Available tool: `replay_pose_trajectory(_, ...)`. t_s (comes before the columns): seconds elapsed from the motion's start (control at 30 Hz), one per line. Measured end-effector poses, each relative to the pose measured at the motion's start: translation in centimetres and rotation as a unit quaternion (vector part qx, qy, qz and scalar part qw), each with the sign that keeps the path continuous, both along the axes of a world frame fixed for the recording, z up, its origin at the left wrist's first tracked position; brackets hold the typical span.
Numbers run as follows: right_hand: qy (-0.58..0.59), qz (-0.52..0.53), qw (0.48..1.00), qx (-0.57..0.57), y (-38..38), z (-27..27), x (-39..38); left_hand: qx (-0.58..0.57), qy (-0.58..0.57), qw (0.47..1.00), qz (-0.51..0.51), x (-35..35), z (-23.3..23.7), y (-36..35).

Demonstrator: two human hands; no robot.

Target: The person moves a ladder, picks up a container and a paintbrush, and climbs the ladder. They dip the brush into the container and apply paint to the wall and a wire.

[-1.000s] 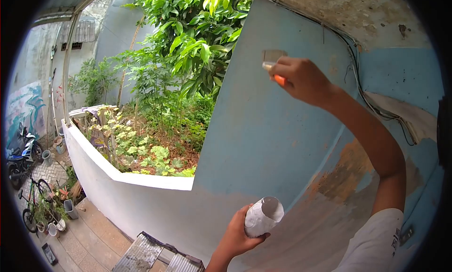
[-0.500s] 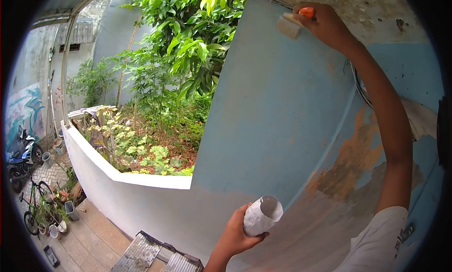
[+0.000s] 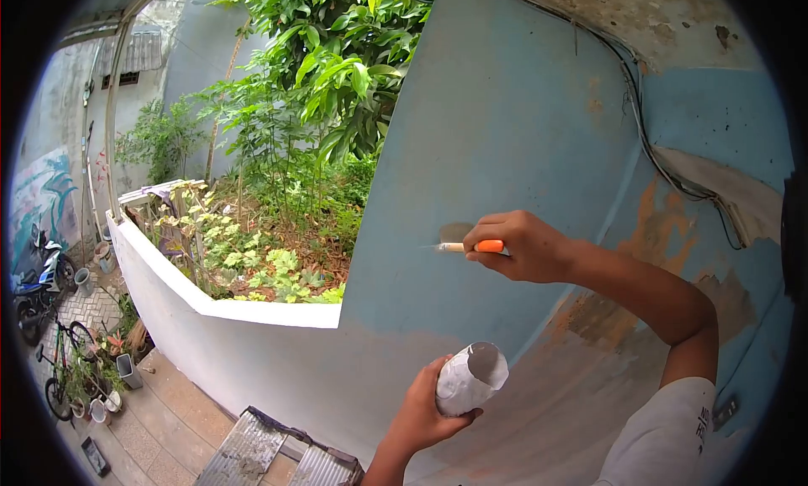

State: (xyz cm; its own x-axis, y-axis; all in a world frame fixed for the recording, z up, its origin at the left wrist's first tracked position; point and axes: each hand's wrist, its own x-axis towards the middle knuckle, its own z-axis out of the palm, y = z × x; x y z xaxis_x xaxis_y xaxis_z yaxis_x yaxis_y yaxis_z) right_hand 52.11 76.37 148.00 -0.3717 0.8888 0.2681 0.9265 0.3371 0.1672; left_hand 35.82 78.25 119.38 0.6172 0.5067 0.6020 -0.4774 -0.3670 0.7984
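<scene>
Low in the view, my left hand (image 3: 427, 408) is wrapped round a white, paint-smeared cup (image 3: 471, 379) whose open top faces up. My right hand (image 3: 523, 247) grips a brush (image 3: 451, 246) with an orange-tipped handle, held sideways in front of the blue wall (image 3: 497, 132). The brush head points left and is hard to make out; whether it touches the wall I cannot tell. The blue paint is patchy, and a whitish-grey band runs below it.
A low wall with a white top (image 3: 269, 313) borders plants on the left. Corrugated sheets (image 3: 244, 452) lie below. Cables (image 3: 644, 132) hang at the upper right. A motorbike (image 3: 38, 271), a bicycle (image 3: 59, 360) and pots stand at the far left.
My right hand has come down with the brush from the top of the wall to its middle, and the elbow has bent. My left hand and the cup have barely moved.
</scene>
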Motion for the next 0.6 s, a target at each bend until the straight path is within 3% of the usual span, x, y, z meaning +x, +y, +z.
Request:
replay_pose_trajectory(0.1,0.04,-0.046,0.997,0.055,0.6,5.2,-1.1,0.007,0.001,1.0,-0.007,0.1,-0.1,0.0)
replay_pose_trajectory(0.13,-0.033,-0.031,0.991,0.123,1.3,8.2,-0.4,0.007,-0.003,1.0,-0.011,0.2,-0.2,0.0)
replay_pose_trajectory(0.2,-0.065,-0.054,0.971,0.224,1.3,13.9,-1.5,0.007,-0.001,1.0,-0.015,0.1,-0.1,-0.1)
replay_pose_trajectory(0.3,-0.183,-0.043,0.908,0.374,1.5,20.3,-2.1,0.002,0.003,1.0,-0.016,0.0,0.1,0.0)
replay_pose_trajectory(0.33,-0.183,-0.044,0.907,0.376,1.7,21.9,-1.5,0.0,0.007,1.0,-0.017,0.0,0.1,-0.1)
replay_pose_trajectory(0.4,-0.3,-0.031,0.854,0.424,1.6,24.0,-0.7,-0.002,0.007,1.0,-0.019,0.0,0.0,-0.1)
replay_pose_trajectory(0.5,-0.281,-0.008,0.891,0.355,1.8,19.5,-0.6,-0.005,0.003,1.0,-0.018,-0.1,0.2,-0.1)
replay_pose_trajectory(0.6,-0.241,-0.03,0.94,0.24,0.9,11.8,-0.4,-0.005,0.002,1.0,-0.017,-0.3,0.3,-0.1)
